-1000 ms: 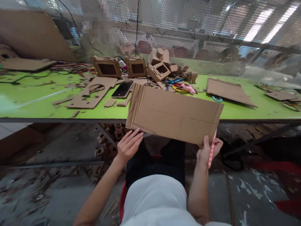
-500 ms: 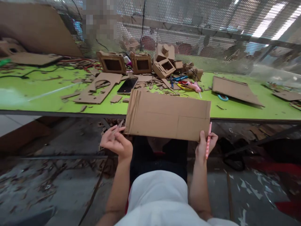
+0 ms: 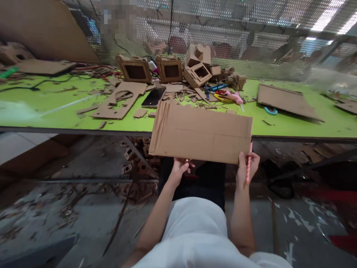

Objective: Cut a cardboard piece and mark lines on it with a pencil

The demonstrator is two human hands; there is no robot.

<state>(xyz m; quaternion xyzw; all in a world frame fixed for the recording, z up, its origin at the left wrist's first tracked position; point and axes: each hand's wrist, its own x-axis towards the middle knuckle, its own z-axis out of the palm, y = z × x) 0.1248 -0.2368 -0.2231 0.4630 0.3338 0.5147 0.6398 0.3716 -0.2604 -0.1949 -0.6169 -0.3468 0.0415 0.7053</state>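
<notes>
Moved since half a second back: left hand [image 3: 180, 166] swung in from off the sheet's left corner to under the near edge of the cardboard sheet [image 3: 200, 133], fingers curled up against its underside, grip not fully visible. Right hand [image 3: 247, 167] unchanged, pinching the sheet's near right corner with thumb on top and a pink pen [image 3: 248, 163] clamped upright alongside. Sheet held flat and slightly tilted, above the lap, far edge overlapping the front edge of the green table [image 3: 55, 119]. Looks like positioning the sheet for marking or cutting; next move likely calls for setting it down flat or steadying it with the left so the right can free the pen. Table cluttered: cardboard offcuts, cut template [image 3: 119, 101], phone [image 3: 153, 97], small cardboard boxes [image 3: 135, 69], pink glue gun [image 3: 233, 97], second sheet [image 3: 287, 102]. Perforated metal mesh behind; dirty concrete floor littered with scraps.
</notes>
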